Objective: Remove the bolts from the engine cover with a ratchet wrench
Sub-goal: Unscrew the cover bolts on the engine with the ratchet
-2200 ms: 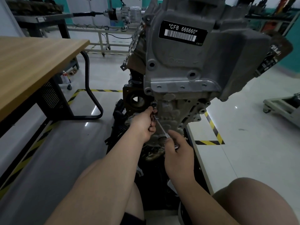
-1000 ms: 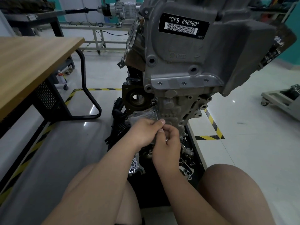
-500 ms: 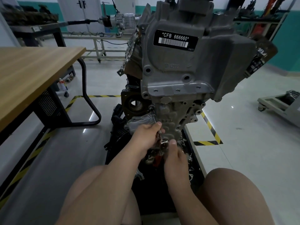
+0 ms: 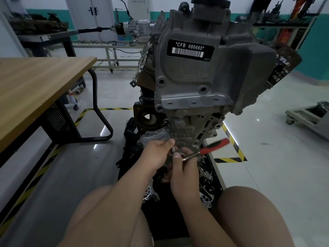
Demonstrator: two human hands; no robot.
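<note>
Low on engine cover point(image 4: 187, 130), your left hand point(image 4: 156, 154) pinches thin rod point(image 4: 168, 136) under bolt point(image 4: 166, 122); right hand point(image 4: 185, 169) grips wrench point(image 4: 193, 155), red handle point(image 4: 214, 146) now swung out right, so bolt likely loosening

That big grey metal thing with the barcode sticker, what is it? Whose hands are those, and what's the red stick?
It is an engine. The camera sits on a person's head, so you see their own arms. The red stick is the handle of a ratchet wrench, a tool for turning bolts. The right hand grips it. The left hand pinches a thin rod running from the wrench up to a bolt on the engine. A wooden table stands on the left.
</note>
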